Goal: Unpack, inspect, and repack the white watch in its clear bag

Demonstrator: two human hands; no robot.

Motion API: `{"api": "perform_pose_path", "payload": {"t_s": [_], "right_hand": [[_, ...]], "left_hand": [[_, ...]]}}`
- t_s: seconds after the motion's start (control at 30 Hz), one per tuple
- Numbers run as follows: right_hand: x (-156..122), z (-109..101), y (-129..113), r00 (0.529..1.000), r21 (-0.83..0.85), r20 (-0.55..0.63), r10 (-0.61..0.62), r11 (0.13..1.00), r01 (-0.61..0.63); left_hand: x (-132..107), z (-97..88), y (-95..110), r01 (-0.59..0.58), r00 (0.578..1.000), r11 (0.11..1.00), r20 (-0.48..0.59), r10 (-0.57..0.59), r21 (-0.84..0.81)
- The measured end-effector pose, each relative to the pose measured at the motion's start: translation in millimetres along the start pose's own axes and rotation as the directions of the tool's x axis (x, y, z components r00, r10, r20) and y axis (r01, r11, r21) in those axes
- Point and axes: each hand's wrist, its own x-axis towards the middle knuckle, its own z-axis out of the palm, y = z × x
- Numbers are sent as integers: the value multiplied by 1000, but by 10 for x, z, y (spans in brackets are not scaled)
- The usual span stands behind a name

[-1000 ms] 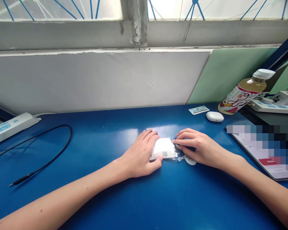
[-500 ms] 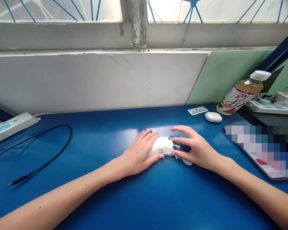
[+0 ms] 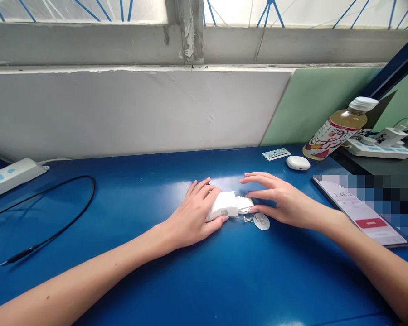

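Note:
My left hand (image 3: 197, 210) lies over a small white box (image 3: 225, 204) on the blue table, its thumb along the near side and its fingers over the far side. A square printed code shows on the box's near face. From the right end sticks out a white flat piece (image 3: 245, 203) with a rounded edge. My right hand (image 3: 275, 198) has its thumb and one finger at the end of this piece, while another finger is stretched above it. Beside the thumb, a round silvery tag (image 3: 261, 221) on a bead chain rests on the table.
To the right lie a phone (image 3: 367, 213), a white earbud case (image 3: 298, 163) and a small printed card (image 3: 276, 154). A drink bottle (image 3: 338, 129) leans at the back right, near a power strip (image 3: 382, 148). Leftward are a black cable (image 3: 88, 203) and another power strip (image 3: 15, 176).
The white flat piece now projects from the box's right end, where something dark showed before. More of the round tag is visible. The whole view has shifted slightly.

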Motion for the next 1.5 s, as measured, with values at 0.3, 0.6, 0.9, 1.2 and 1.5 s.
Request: {"api": "perform_pose_path", "payload": {"t_s": [0.3, 0.6, 0.9, 1.2, 1.5], "right_hand": [[-29, -32, 16, 996, 19, 44, 74, 997, -75], [19, 302, -90, 996, 106, -81, 44, 994, -35], [67, 304, -167, 993, -117, -116, 11, 993, -25], [-1, 27, -16, 999, -218, -32, 18, 976, -24], [-36, 6, 13, 997, -160, -4, 81, 984, -81]], "left_hand": [[24, 37, -27, -25, 999, 999, -23, 26, 34], [16, 30, -21, -80, 997, 995, 9, 80, 64], [20, 48, -27, -77, 996, 992, -38, 81, 104], [38, 44, 0, -47, 995, 987, -80, 59, 153], [40, 29, -5, -23, 999, 979, 28, 17, 201]]}}
